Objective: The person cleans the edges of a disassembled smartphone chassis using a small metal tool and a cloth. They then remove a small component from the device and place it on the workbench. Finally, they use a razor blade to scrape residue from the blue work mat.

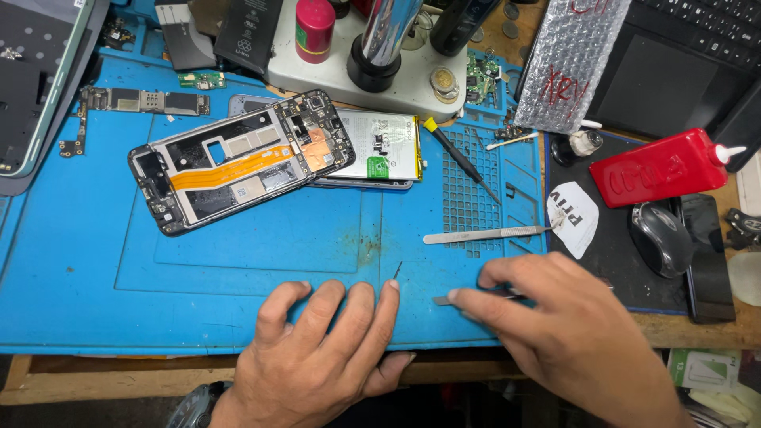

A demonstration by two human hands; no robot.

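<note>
From the head camera, the right hand (pixel 567 325) pinches a thin metal tool (pixel 444 300) whose flat tip pokes out leftward from the fingers while the rest is hidden under the palm, so its full shape cannot be made out; the left hand (pixel 317 353) lies just left of that grip, fingers flat on the blue work mat (pixel 79 269), gripping nothing, a tiny dark sliver (pixel 397 270) standing just above its forefinger. Beyond the grip lie steel tweezers (pixel 487 235) and, further up-left, an opened phone frame (pixel 242 158) overlapping a battery-backed phone (pixel 380 147), beside a yellow-capped screwdriver (pixel 460 157). The mat's near edge runs under both wrists, with bare mat left of the left hand, and a red bottle (pixel 662 168) and mouse (pixel 660 235) crowd the right.
</note>
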